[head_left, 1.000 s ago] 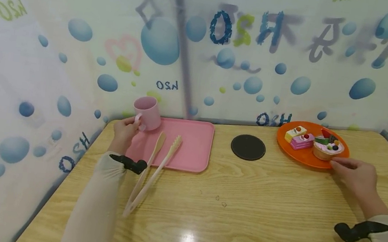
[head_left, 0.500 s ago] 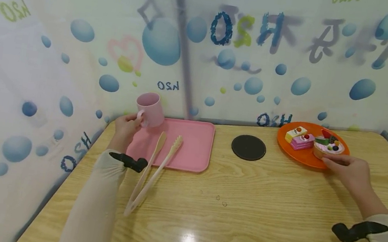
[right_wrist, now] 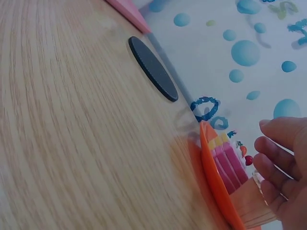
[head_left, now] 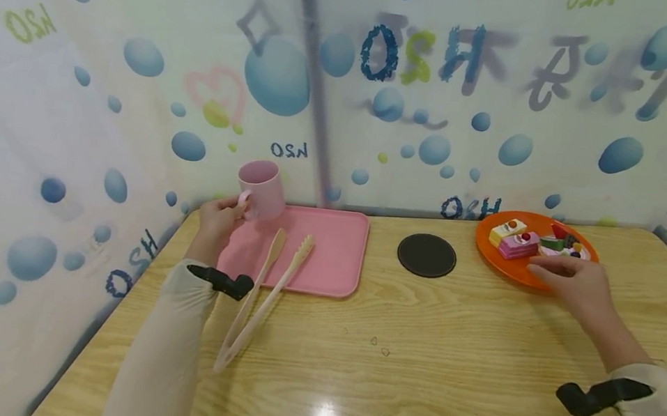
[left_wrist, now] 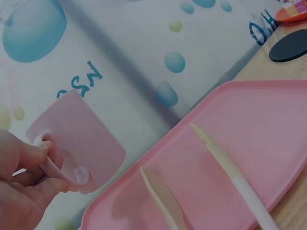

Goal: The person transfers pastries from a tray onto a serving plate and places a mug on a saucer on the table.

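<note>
My left hand (head_left: 216, 224) pinches the handle of a pink mug (head_left: 266, 200) between thumb and fingers. The mug hangs upright over the back left of a pink tray (head_left: 332, 264), as the left wrist view also shows. Kitchen tongs (head_left: 276, 289) lie with their two tips on that tray and their hinge on the table. My right hand (head_left: 576, 286) is at the front of an orange plate (head_left: 508, 267), fingers loosely bent and holding nothing. On the plate are a yellow cake slice (head_left: 506, 232), a pink cake slice (head_left: 518, 246) and a fruit tart (right_wrist: 249, 201), partly hidden by the hand in the head view.
A round black coaster (head_left: 426, 255) lies between tray and plate on the wooden table (head_left: 373, 389). Behind stands a bubble-printed wall covering (head_left: 406, 133), close to the mug, tray and plate. It also borders the left side.
My left hand has lifted the mug slightly and shifted it a little right. My right hand has moved left, from the plate's right side to its front; the food and plate stay put.
</note>
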`<state>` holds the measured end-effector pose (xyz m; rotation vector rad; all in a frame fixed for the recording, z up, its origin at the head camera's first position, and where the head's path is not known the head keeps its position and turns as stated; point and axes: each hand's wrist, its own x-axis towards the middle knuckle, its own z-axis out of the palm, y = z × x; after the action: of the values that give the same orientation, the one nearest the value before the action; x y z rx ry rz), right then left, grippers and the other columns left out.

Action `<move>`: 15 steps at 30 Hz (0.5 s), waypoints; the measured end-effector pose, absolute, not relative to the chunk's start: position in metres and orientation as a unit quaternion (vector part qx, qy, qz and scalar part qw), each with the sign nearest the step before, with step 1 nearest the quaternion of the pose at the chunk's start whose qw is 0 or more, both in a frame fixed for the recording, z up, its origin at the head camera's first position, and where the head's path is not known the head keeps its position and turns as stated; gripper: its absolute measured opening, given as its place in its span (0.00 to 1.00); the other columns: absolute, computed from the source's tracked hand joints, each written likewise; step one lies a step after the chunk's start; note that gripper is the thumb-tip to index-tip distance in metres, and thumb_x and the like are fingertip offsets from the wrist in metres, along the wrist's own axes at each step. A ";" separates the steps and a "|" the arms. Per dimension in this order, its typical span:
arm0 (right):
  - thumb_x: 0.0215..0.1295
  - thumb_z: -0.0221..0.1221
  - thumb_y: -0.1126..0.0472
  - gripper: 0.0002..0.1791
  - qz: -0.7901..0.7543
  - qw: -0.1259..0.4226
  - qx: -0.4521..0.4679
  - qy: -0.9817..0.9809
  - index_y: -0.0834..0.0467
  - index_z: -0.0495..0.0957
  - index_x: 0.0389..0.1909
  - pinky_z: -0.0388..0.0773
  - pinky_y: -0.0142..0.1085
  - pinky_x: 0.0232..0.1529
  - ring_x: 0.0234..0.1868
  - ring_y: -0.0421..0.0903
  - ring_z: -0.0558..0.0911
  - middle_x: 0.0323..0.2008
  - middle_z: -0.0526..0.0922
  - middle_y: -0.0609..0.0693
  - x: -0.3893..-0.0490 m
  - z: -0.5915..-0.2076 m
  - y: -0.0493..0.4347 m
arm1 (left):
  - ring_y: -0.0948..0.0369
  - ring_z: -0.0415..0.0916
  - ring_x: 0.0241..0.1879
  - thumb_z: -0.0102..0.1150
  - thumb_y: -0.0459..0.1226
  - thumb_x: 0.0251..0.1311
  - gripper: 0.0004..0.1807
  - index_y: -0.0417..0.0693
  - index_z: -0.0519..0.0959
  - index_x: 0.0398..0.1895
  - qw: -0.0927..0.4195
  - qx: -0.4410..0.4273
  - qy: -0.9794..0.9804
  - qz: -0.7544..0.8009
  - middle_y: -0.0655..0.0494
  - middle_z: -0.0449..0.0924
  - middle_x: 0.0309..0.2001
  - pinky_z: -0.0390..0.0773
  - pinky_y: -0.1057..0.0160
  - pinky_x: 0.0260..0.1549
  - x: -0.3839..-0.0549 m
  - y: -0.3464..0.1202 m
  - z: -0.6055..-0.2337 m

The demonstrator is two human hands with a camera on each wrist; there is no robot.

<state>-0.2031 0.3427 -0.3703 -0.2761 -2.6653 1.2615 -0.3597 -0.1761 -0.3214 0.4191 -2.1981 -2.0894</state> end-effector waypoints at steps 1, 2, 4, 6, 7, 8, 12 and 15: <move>0.60 0.52 0.39 0.35 0.428 0.091 -0.091 -0.895 0.68 0.73 0.52 0.65 0.54 0.50 0.56 0.65 0.62 0.55 0.68 0.69 -0.203 -0.371 0.341 | 0.56 0.70 0.47 0.53 0.34 0.62 0.22 0.40 0.71 0.59 0.039 0.135 -0.716 -0.684 0.46 0.71 0.50 0.69 0.62 0.50 -0.359 -0.175 -0.320; 0.61 0.53 0.40 0.35 0.430 0.092 -0.089 -0.894 0.68 0.73 0.52 0.65 0.54 0.51 0.56 0.65 0.62 0.55 0.68 0.69 -0.204 -0.372 0.340 | 0.56 0.70 0.47 0.53 0.35 0.62 0.22 0.39 0.71 0.59 0.037 0.132 -0.714 -0.686 0.45 0.71 0.50 0.69 0.62 0.50 -0.359 -0.174 -0.319; 0.61 0.53 0.41 0.33 0.435 0.096 -0.084 -0.891 0.68 0.74 0.51 0.66 0.51 0.50 0.56 0.65 0.63 0.54 0.69 0.68 -0.205 -0.373 0.337 | 0.56 0.70 0.47 0.52 0.34 0.62 0.22 0.38 0.70 0.59 0.031 0.130 -0.711 -0.691 0.46 0.70 0.50 0.69 0.62 0.51 -0.358 -0.173 -0.315; 0.61 0.54 0.42 0.33 0.437 0.098 -0.079 -0.891 0.68 0.74 0.51 0.67 0.48 0.48 0.55 0.64 0.63 0.54 0.69 0.68 -0.207 -0.374 0.333 | 0.56 0.70 0.47 0.53 0.34 0.62 0.22 0.38 0.69 0.60 0.027 0.127 -0.709 -0.693 0.45 0.71 0.50 0.69 0.62 0.51 -0.357 -0.172 -0.312; 0.61 0.54 0.42 0.33 0.439 0.098 -0.076 -0.890 0.68 0.74 0.51 0.68 0.47 0.48 0.55 0.64 0.64 0.54 0.69 0.68 -0.207 -0.375 0.331 | 0.56 0.70 0.47 0.53 0.34 0.62 0.22 0.38 0.69 0.60 0.025 0.126 -0.711 -0.692 0.46 0.71 0.50 0.69 0.63 0.51 -0.356 -0.172 -0.311; 0.61 0.54 0.42 0.32 0.435 0.099 -0.074 -0.892 0.68 0.75 0.51 0.68 0.44 0.46 0.54 0.63 0.65 0.53 0.70 0.68 -0.208 -0.376 0.330 | 0.56 0.69 0.47 0.52 0.34 0.62 0.22 0.38 0.69 0.60 0.023 0.124 -0.711 -0.691 0.46 0.71 0.49 0.69 0.63 0.51 -0.355 -0.171 -0.310; 0.62 0.55 0.44 0.31 0.436 0.097 -0.062 -0.893 0.68 0.75 0.51 0.65 0.53 0.50 0.55 0.64 0.63 0.53 0.70 0.69 -0.209 -0.376 0.324 | 0.56 0.69 0.47 0.53 0.35 0.62 0.22 0.40 0.70 0.60 0.020 0.118 -0.716 -0.688 0.46 0.72 0.50 0.69 0.62 0.51 -0.352 -0.169 -0.308; 0.62 0.55 0.45 0.30 0.445 0.091 -0.058 -0.889 0.68 0.74 0.51 0.62 0.57 0.53 0.56 0.65 0.61 0.54 0.68 0.69 -0.211 -0.375 0.319 | 0.57 0.69 0.47 0.52 0.35 0.62 0.22 0.40 0.70 0.60 0.016 0.117 -0.719 -0.685 0.46 0.72 0.51 0.68 0.62 0.51 -0.350 -0.166 -0.306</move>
<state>-0.2105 0.3190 -0.3755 -0.1732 -2.6417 1.3207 -0.3500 -0.1657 -0.3063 0.3630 -2.2355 -2.1311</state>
